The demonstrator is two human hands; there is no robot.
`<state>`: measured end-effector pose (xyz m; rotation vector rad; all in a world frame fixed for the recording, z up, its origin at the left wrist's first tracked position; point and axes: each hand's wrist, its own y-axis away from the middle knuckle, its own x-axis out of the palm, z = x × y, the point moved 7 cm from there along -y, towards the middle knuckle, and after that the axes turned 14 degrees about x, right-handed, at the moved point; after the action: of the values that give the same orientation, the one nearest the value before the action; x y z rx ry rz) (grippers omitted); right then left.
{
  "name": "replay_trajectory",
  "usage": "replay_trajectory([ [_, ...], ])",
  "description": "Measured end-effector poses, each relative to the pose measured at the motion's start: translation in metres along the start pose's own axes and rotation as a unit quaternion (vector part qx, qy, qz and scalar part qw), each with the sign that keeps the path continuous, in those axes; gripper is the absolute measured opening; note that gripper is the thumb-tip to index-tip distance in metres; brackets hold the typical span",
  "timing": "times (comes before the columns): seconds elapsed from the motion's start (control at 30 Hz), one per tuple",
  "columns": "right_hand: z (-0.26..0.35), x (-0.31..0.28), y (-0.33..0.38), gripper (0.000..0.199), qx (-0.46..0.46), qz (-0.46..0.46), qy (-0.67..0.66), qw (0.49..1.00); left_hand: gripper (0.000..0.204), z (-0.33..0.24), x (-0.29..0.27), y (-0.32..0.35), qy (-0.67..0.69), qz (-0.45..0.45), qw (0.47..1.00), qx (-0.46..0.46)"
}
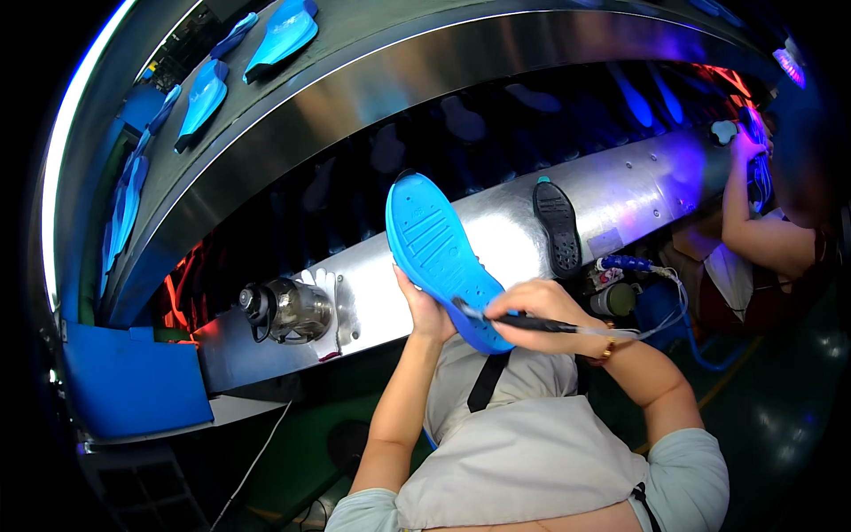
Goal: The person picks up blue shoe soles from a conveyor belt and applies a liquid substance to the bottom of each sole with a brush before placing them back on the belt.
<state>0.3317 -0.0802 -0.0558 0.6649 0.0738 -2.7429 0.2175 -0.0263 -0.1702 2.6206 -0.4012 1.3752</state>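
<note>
Black-lidded bottle (301, 310), white glove (330, 339) beside it, metal ledge (377, 288)

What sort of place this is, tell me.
Probably a footwear factory: blue soles line what looks like a conveyor, a black sole lies on the metal bench, and the left hand holds another blue sole.

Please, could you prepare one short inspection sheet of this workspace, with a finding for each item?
Surface: long, shiny metal ledge.
Things in hand: bright blue moulded shoe sole; slim, black-handled, brush-like tool.
Clutter: on the ledge, black perforated shoe sole, transparent rounded container with dark lid, white fabric glove beside it.
Hands: left hand supports the bright blue sole; right hand grips the tool, its tip at the sole.
Cables: thin, pale cable or tube behind the tool; thin white cable at lower left.
Surroundings: more blue soles on a dark belt-like surface; co-worker at right.
</note>
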Motion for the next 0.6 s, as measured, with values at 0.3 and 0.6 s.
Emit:
replay_trajectory([
  [0.3,0.0,-0.061,-0.033,0.019,0.031,-0.185,-0.184,0.965,0.093,0.012,0.072,0.019,0.082,0.068,0.99,-0.094],
  [0.6,0.0,-0.054,-0.026,0.019,0.068,-0.062,-0.261,0.961,0.088,0.008,0.08,0.017,0.102,0.163,0.976,-0.098],
])
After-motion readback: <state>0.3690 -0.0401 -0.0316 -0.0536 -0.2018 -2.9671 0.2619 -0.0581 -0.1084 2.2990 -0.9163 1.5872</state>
